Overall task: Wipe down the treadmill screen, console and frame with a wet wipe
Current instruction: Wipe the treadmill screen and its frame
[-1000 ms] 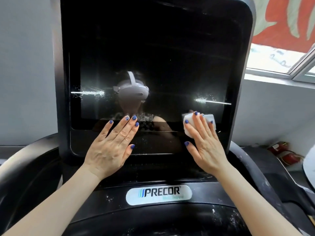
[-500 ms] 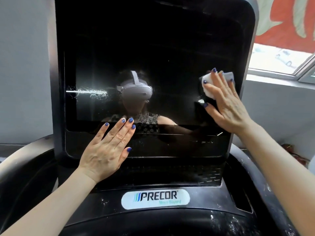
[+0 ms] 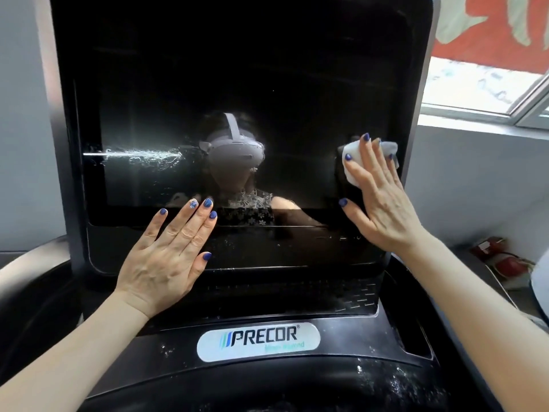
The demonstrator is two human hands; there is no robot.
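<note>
Head camera looks down on both hands laid flat against the treadmill screen [image 3: 237, 99]. At about 3 o'clock on the glass, the right hand [image 3: 378, 197] presses a folded white wet wipe [image 3: 352, 162] under straight, spread fingers; nothing is pinched, the wipe is simply trapped between fingers and glass near the right border. At about 7 o'clock, the left hand [image 3: 166, 257] rests open and flat across the lower edge of the screen, holding nothing and seemingly steadying the panel.

A streak of dried spatter [image 3: 142, 154] sits at 9 o'clock, well apart from the wipe, and white specks dot the console [image 3: 166, 367] around the logo badge [image 3: 258, 341] at 6 o'clock.

To wipe well, I would keep the palm pressure even, run overlapping passes across to the 9 o'clock streak, and lift the bracing hand so its patch gets cleaned too. The console and frame look untouched so far.
</note>
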